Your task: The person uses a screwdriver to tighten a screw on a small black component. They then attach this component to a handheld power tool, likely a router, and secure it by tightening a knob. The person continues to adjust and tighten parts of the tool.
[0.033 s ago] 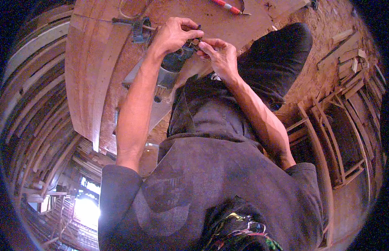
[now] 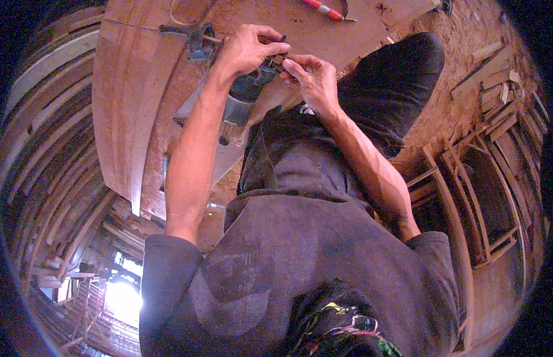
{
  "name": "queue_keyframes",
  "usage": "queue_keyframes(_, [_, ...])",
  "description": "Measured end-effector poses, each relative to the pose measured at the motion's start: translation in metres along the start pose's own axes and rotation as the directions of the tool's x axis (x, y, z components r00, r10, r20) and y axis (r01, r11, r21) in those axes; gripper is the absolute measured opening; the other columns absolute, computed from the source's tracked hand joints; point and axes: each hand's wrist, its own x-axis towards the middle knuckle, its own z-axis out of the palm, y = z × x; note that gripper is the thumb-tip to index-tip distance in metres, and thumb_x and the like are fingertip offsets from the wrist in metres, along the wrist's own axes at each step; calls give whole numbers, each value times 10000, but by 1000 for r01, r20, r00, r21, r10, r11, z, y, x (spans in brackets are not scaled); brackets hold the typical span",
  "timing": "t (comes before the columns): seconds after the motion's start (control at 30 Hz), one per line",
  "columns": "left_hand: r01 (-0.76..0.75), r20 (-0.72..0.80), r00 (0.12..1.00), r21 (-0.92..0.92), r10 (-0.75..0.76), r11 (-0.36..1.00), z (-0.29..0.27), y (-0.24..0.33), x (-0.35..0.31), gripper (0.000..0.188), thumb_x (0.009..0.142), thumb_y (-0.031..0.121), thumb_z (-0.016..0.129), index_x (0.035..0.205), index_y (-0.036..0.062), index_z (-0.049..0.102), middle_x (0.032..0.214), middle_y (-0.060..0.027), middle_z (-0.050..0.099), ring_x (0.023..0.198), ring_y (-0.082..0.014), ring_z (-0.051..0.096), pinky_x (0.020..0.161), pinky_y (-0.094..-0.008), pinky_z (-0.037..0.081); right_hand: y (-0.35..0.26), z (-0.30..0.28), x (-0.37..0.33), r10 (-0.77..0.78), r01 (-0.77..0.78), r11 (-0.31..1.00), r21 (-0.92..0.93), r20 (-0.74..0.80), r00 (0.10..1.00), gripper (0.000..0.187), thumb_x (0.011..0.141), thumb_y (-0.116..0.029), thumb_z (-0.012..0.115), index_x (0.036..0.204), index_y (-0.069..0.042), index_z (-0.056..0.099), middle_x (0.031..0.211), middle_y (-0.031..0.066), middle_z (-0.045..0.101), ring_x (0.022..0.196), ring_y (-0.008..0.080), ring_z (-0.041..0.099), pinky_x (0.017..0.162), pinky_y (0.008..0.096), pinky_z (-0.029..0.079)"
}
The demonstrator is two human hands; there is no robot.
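Observation:
My left hand reaches in from the left, thumb and fingers pinched together. Facing it, my right hand pinches from the other side. Between the fingertips is a small dark part, too small and too covered to name. Just under the hands sits a power tool with a dark bluish body and a flat grey metal plate. My left forearm hides part of it. Left of my left hand lies a blue piece with a dark rod-like handle beside it.
The tool rests on a large brown wooden board. A red and white pointed stick lies at the far edge. My bent leg is to the right. Wood offcuts and wooden frames stand right; stacked timber lines the left.

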Motion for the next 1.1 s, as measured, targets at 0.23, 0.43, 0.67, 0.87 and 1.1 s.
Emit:
queue_keyframes(0.23, [-28, -63, 997, 122, 36, 992, 3, -16, 7, 464, 804, 474, 786, 1077, 98, 778, 978, -108, 777, 906, -236, 745, 844, -366, 565, 6, -1, 10, -43, 41, 997, -63, -24, 999, 286, 938, -140, 744, 1075, 97, 664, 965, 126, 728, 823, 178, 724, 753, 282, 616])
queue_keyframes(0.43, [-38, -45, 998, 134, 44, 990, 0, -2, 5, 426, 849, 369, 785, 1080, 12, 756, 1014, -128, 770, 939, -220, 728, 876, -369, 548, 2, 2, 10, -42, 41, 999, -20, -64, 997, 283, 931, -137, 752, 1056, 100, 662, 968, 134, 730, 819, 187, 727, 746, 280, 622])
queue_keyframes(0.67, [-53, -99, 993, 113, 64, 992, 1, 7, 0, 433, 865, 379, 769, 1113, 25, 755, 1067, -142, 765, 992, -242, 731, 909, -367, 544, 1, 5, 11, -161, 144, 976, -163, -101, 982, 268, 940, -142, 741, 1055, 91, 678, 960, 144, 738, 838, 187, 731, 759, 287, 618])
queue_keyframes(0.87, [-64, -179, 980, 107, 83, 992, 10, -11, 4, 442, 827, 521, 745, 1069, 155, 796, 978, -67, 782, 927, -242, 730, 1075, -521, 334, -4, 4, 9, -265, 215, 890, -403, -72, 962, 300, 951, -203, 726, 1042, 82, 704, 914, 137, 758, 818, 163, 732, 739, 290, 588])
queue_keyframes(1.1, [-94, -199, 973, 130, 119, 987, 14, -18, 4, 425, 836, 518, 743, 1064, 163, 799, 938, -71, 781, 859, -227, 733, 1038, -469, 373, -11, 2, 8, -311, 240, 804, -545, -39, 950, 318, 951, -247, 717, 1033, 61, 728, 906, 160, 767, 805, 173, 732, 734, 304, 578])
